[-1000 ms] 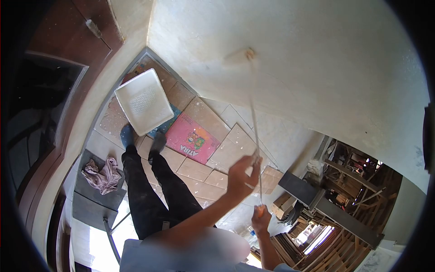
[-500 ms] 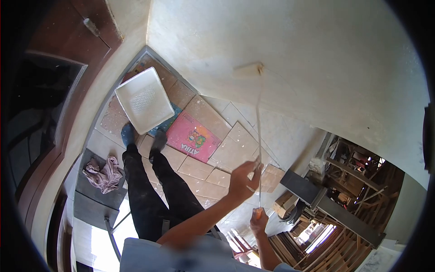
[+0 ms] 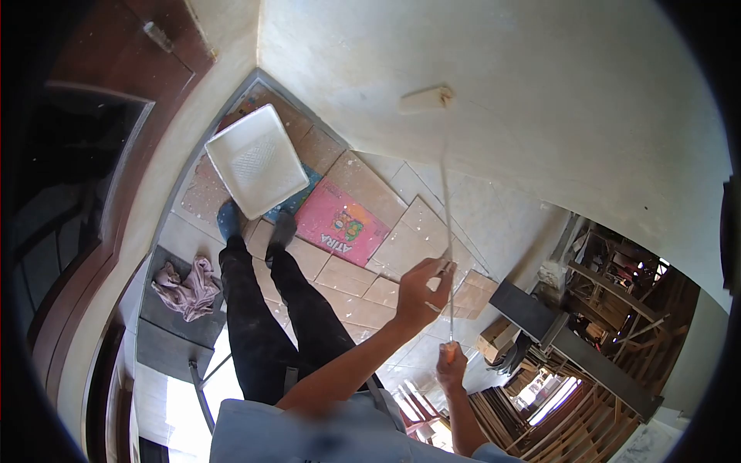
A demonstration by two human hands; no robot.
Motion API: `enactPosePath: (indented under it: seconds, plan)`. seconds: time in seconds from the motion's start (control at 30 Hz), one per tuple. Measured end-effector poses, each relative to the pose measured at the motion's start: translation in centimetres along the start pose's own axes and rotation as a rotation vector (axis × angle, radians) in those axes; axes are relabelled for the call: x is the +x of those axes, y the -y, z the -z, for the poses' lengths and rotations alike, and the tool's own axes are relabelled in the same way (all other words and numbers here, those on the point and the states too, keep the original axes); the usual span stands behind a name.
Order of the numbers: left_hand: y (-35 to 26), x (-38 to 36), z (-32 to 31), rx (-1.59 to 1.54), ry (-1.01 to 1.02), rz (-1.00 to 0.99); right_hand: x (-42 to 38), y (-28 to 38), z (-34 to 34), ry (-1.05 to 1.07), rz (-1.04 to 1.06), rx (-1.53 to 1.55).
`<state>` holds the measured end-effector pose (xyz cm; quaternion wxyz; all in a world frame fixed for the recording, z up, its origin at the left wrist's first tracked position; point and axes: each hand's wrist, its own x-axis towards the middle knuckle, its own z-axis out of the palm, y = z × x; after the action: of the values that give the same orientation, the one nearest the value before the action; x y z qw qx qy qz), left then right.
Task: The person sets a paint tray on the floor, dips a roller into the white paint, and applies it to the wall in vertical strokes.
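Observation:
A long-handled paint roller [image 3: 423, 100] is in both hands, its pale sleeve on or very close to the cream wall [image 3: 540, 92]. Its thin shaft [image 3: 446, 185] runs down from the wall toward me. My left hand [image 3: 421, 293] is closed around the shaft partway along, with thumb and fingers curled about it. Below it, my right hand [image 3: 451, 366] is wrapped around the orange grip at the lower end. A white paint tray [image 3: 289, 185] with a ribbed, textured bottom stands on the floor in front of my feet.
Flattened cardboard [image 3: 340, 278] and a pink printed sheet [image 3: 340, 224] cover the floor tiles. A crumpled cloth [image 3: 187, 289] lies on a dark surface at left. A brown door [image 3: 139, 46] stands at left. Stacked timber [image 3: 602, 378] and a dark bench-like board [image 3: 525, 312] are at right.
The roller sleeve has shifted slightly left and up along the wall, both hands keeping their hold. My view has tilted a little, so the floor and tray appear farther right and higher.

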<state>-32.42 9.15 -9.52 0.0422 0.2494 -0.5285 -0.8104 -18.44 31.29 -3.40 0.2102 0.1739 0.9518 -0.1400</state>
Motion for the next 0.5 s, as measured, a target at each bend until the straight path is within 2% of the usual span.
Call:
enactPosePath:
  seconds: [0.17, 0.27, 0.33, 0.4, 0.43, 0.47, 0.5]
  plan:
    - [0.1, 1.2, 3.1, 0.088, 0.153, -0.013, -1.4, 0.5, 0.0, 0.048, 0.071, -0.033]
    - [4.1, 1.5, 7.7, 0.257, 0.174, -0.023, -2.6, 2.3, -2.4, 0.145, 0.050, -0.025]
    - [6.9, 1.8, 12.7, 0.323, 0.104, -0.068, -2.7, 3.7, -4.7, 0.212, 0.051, -0.002]
    - [6.6, 1.8, 18.4, 0.588, 0.041, 0.079, -2.5, 5.1, -7.3, 0.303, 0.021, -0.004]
    - [4.9, 1.9, 20.7, 0.558, -0.007, 0.239, -2.1, 6.0, -8.8, 0.328, 0.002, -0.004]
    - [5.9, 1.3, 23.1, 0.539, -0.126, 0.308, -1.4, 6.9, -10.3, 0.401, -0.067, 0.061]
    - [4.8, 1.0, 25.3, 0.567, -0.146, 0.340, -0.9, 7.9, -11.7, 0.442, -0.058, 0.119]
